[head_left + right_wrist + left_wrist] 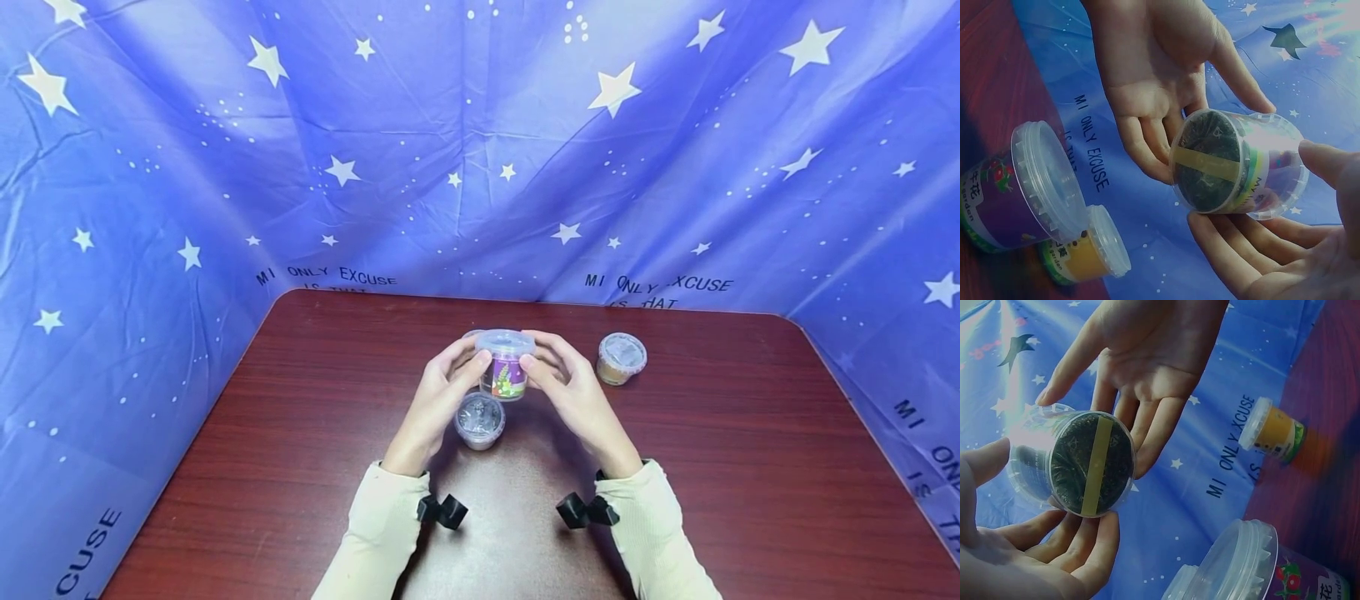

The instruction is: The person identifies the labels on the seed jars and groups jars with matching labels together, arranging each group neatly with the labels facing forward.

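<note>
Between both hands a small clear plastic tub (507,367) is held up over the table, its lid on top and a purple picture label facing the head camera. My left hand (441,396) grips its left side, thumb in front and fingers behind. On the opposite side my right hand (576,396) holds it the same way. From the left wrist view the tub's base (1071,472) shows dark contents and a yellow strip across it. Just below the hands stands another lidded tub (480,421), purple-labelled in the right wrist view.
An orange-labelled lidded tub (622,358) stands to the right on the dark red wooden table (300,433). Part of another lid (474,333) shows behind the left fingers. A blue star-printed cloth (465,150) surrounds the table's back and sides.
</note>
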`<action>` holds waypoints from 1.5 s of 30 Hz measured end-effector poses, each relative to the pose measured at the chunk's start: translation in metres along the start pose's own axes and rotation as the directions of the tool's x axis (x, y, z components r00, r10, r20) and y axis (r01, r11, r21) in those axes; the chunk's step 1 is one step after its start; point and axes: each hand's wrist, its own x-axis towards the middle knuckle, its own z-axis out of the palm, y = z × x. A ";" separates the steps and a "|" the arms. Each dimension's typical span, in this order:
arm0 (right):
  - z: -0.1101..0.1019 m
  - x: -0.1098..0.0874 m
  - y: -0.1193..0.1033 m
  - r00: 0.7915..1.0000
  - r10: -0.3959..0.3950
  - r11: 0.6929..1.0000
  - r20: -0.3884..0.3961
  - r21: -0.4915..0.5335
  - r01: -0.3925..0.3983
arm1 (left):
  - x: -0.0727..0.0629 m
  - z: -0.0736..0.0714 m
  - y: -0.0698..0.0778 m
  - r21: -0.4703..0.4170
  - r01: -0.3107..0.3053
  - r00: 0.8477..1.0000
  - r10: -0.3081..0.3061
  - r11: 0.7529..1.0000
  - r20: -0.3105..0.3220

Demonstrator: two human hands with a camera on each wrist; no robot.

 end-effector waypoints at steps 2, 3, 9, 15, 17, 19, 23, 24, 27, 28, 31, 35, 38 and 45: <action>0.000 0.000 0.000 1.000 -0.005 1.000 -0.022 -0.014 0.005 | 0.000 0.000 0.000 0.003 -0.006 1.000 0.006 1.000 -0.011; 0.000 0.001 0.000 0.999 -0.007 1.000 -0.035 -0.023 0.006 | 0.000 0.001 0.001 0.005 -0.013 1.000 0.013 1.000 -0.019; 0.002 0.002 0.002 0.994 -0.022 0.997 -0.104 -0.072 0.015 | 0.000 0.003 0.003 0.004 -0.050 0.997 0.050 0.999 -0.059; 0.004 0.004 0.002 0.990 -0.034 0.996 -0.136 -0.088 0.022 | 0.000 0.007 0.003 0.042 -0.059 0.996 0.062 0.997 -0.061; 0.005 0.004 0.003 0.988 -0.038 0.996 -0.147 -0.089 0.025 | 0.000 0.009 0.002 0.051 -0.063 0.996 0.066 0.997 -0.065; 0.006 0.004 0.003 0.987 -0.044 0.995 -0.156 -0.093 0.029 | 0.001 0.010 0.002 0.054 -0.066 0.995 0.070 0.996 -0.068; 0.007 0.004 0.003 0.986 -0.045 0.995 -0.162 -0.097 0.029 | 0.001 0.011 0.001 0.065 -0.073 0.994 0.077 0.995 -0.071; 0.007 0.004 0.003 0.986 -0.044 0.995 -0.161 -0.097 0.028 | 0.001 0.011 0.001 0.068 -0.074 0.994 0.078 0.995 -0.070; 0.006 0.003 0.003 0.988 -0.039 0.995 -0.148 -0.096 0.024 | 0.002 0.009 0.000 0.072 -0.071 0.995 0.075 0.995 -0.059; 0.005 0.003 0.002 0.990 -0.033 0.996 -0.137 -0.086 0.022 | 0.002 0.008 0.000 0.076 -0.068 0.996 0.072 0.995 -0.056; 0.004 0.003 0.001 0.995 -0.020 0.999 -0.099 -0.047 0.016 | 0.003 0.004 0.001 0.068 -0.043 0.998 0.046 0.997 -0.052; 0.002 0.003 0.000 0.998 -0.014 1.000 -0.065 0.013 0.014 | 0.003 0.003 0.001 0.051 -0.016 0.999 0.019 0.999 -0.051; 0.001 0.003 -0.001 0.998 -0.013 1.000 -0.059 0.028 0.014 | 0.002 0.003 0.002 0.051 -0.018 0.999 0.020 0.999 -0.042; -0.004 0.001 -0.001 0.999 0.000 1.000 -0.038 -0.030 -0.001 | 0.003 0.003 0.001 0.040 -0.018 1.000 0.018 0.999 0.000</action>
